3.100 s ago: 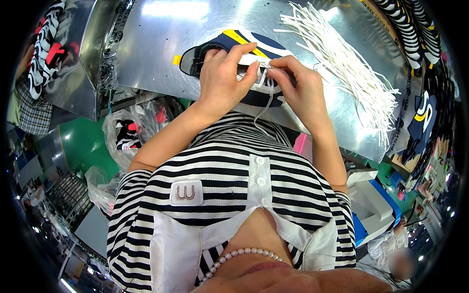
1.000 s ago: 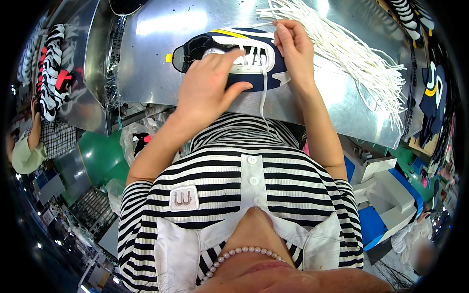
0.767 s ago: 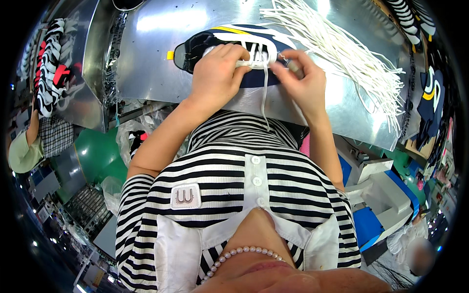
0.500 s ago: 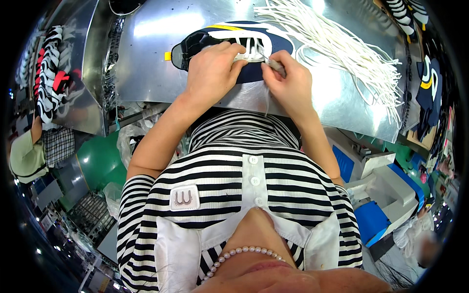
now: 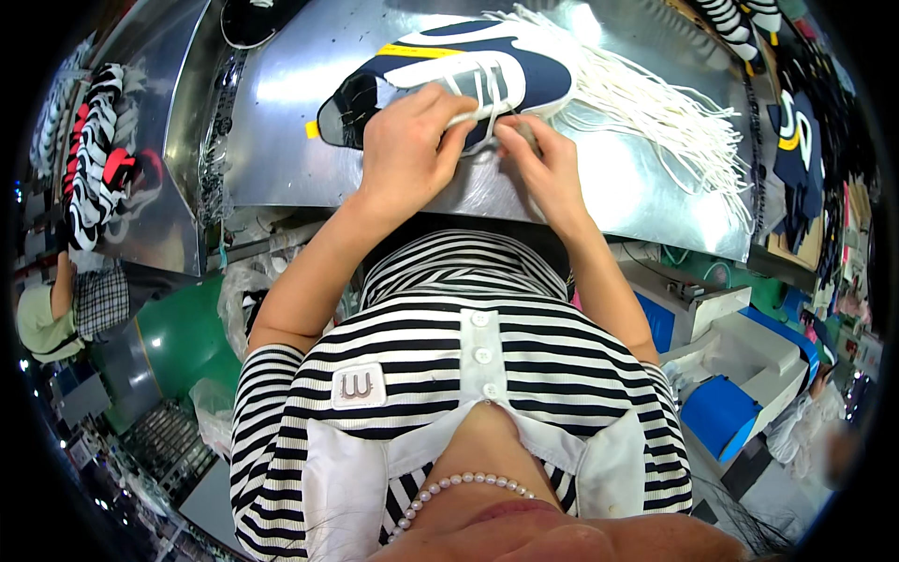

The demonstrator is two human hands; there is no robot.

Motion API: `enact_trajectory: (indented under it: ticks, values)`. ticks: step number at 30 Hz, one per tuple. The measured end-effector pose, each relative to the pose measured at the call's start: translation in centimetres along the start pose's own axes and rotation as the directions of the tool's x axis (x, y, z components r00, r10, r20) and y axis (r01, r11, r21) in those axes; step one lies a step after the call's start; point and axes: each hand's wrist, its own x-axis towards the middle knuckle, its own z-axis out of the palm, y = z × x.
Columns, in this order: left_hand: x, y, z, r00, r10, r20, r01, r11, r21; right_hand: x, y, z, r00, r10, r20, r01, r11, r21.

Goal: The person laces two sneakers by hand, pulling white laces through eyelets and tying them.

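Observation:
A navy shoe upper [image 5: 549, 77] with white trim and a yellow stripe lies on the metal table, its black-lined heel end to the left. White lace [image 5: 491, 86] crosses its eyelet opening in a few rows. My left hand [image 5: 409, 145] is closed, thumb and forefinger pinching the near eyelet edge of the upper. Beside it, my right hand [image 5: 545, 161] is closed on the lace, with its fingertips at the near row of eyelets. Something greyish shows between the right fingers, too blurred to name. The left fingers cover part of the upper's near side.
A bundle of white shoelaces [image 5: 670, 126] spreads across the metal table [image 5: 281, 169] to the right. More navy uppers [image 5: 796, 155] hang or lie at the far right, and striped shoe parts [image 5: 94, 159] are stacked at the left. A black shoe piece [image 5: 248, 21] sits at the back left.
The upper has tilted, its toe end swinging away from me and showing more of its top. My right hand has shifted slightly left and down, still at the near eyelets.

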Motion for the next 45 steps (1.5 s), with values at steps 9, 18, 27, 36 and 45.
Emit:
enact_trajectory:
  ticks: [9,18,27,36,45]
  values:
    - [-0.8,-0.2,-2.2,0.99,0.106,-0.095,-0.098,0.992,0.086,-2.6,-1.7,0.3,0.855,0.148,0.497,-0.209,0.975,0.069]
    - [-1.5,-3.3,1.4,0.96,-0.086,0.267,0.01,0.962,0.274,-0.3,-0.4,-0.6,0.993,-0.007,0.116,0.014,0.998,-0.059]
    - [0.0,-4.1,0.8,0.898,-0.2,0.392,0.205,0.978,0.029,4.1,1.4,-0.1,0.956,-0.267,0.119,0.291,0.915,-0.279]
    - [0.0,-3.4,1.9,0.936,-0.226,0.271,0.203,0.973,0.112,4.0,2.5,0.6,0.957,-0.287,0.047,0.29,0.925,-0.247]
    - [0.1,-3.7,2.0,0.92,-0.253,0.301,0.212,0.964,0.16,-1.1,1.6,0.4,0.999,0.011,0.047,-0.009,0.999,-0.048]
